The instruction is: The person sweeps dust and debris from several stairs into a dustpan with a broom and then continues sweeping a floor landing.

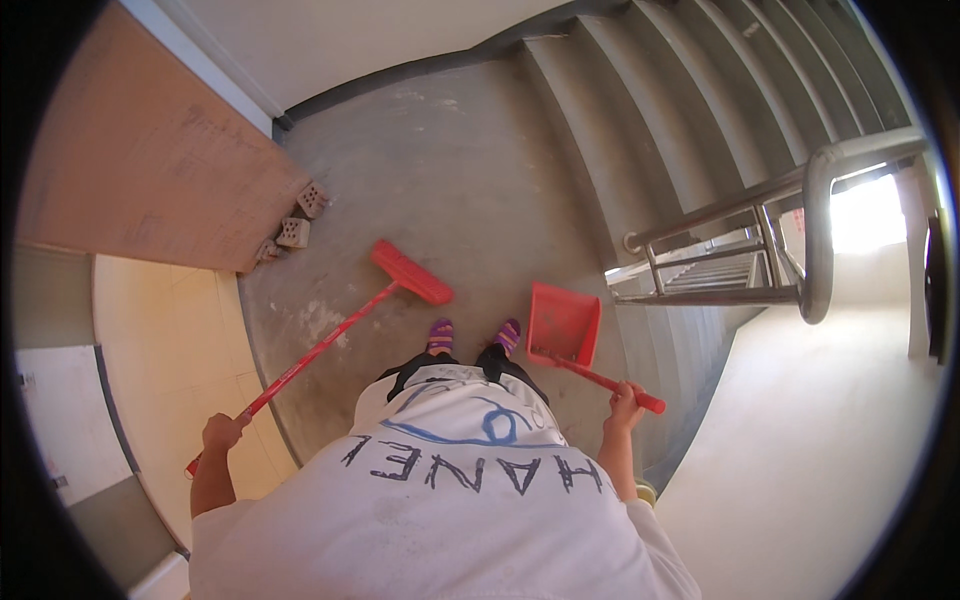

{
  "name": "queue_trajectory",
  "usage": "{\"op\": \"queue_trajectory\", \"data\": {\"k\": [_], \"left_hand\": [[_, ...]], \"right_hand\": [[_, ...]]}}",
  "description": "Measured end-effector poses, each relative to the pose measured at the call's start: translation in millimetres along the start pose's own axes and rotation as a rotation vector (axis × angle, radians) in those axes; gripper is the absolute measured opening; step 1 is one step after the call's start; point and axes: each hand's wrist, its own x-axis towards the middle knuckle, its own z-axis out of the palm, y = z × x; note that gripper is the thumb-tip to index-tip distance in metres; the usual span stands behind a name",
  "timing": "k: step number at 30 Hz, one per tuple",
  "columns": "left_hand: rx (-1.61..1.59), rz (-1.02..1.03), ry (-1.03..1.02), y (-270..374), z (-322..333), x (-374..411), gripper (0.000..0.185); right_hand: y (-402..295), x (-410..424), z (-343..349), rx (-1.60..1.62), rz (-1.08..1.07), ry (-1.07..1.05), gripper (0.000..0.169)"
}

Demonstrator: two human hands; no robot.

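My left hand (pixel 225 432) is closed around the upper part of a red broom's handle (pixel 319 349). The handle slants away to the red broom head (pixel 411 273), which is on the grey concrete floor ahead of my feet. In my right hand (pixel 625 405) is the short red handle of a dustpan (pixel 564 319), gripped near its end. The pan lies to the right of my feet with its wide mouth facing away from me. Small dark debris shows inside it, close to the handle. Whether the pan touches the floor, I cannot tell.
Concrete stairs (pixel 637 112) rise at the far right, and other steps (pixel 652 360) descend on the right beside a metal handrail (pixel 816 225). Several perforated bricks (pixel 294 232) sit against a worn brown door panel (pixel 157 142). Cream tiles (pixel 187 322) begin at left.
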Motion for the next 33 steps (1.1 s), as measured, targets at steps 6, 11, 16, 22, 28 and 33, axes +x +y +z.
{"op": "queue_trajectory", "data": {"k": [6,11,16,22,28,33], "left_hand": [[-0.211,0.105,0.066,20.8,9.4,19.7,0.061],[-0.703,0.33,-0.041,132.8,55.3,76.0,0.047],[-0.641,0.266,-0.204,253.3,40.4,49.9,0.044],[-0.441,0.326,0.068,196.7,141.7,68.1,0.049],[-0.303,0.106,-0.148,61.2,194.9,-27.7,0.059],[-0.402,-0.186,-0.285,12.0,154.3,-141.0,0.057]], "right_hand": [[-15.7,-7.2,32.2,-0.014,-0.005,-0.051,0.011],[-19.6,-14.3,60.4,0.03,-0.073,-0.185,0.011],[-21.9,-25.2,79.3,-0.057,-0.096,-0.246,0.017],[-23.5,-24.3,92.0,-0.114,-0.081,-0.305,0.018],[-10.5,-2.5,106.7,-0.191,-0.089,-0.41,0.015],[-7.6,9.5,124.6,-0.281,-0.124,-0.476,0.013]]}}
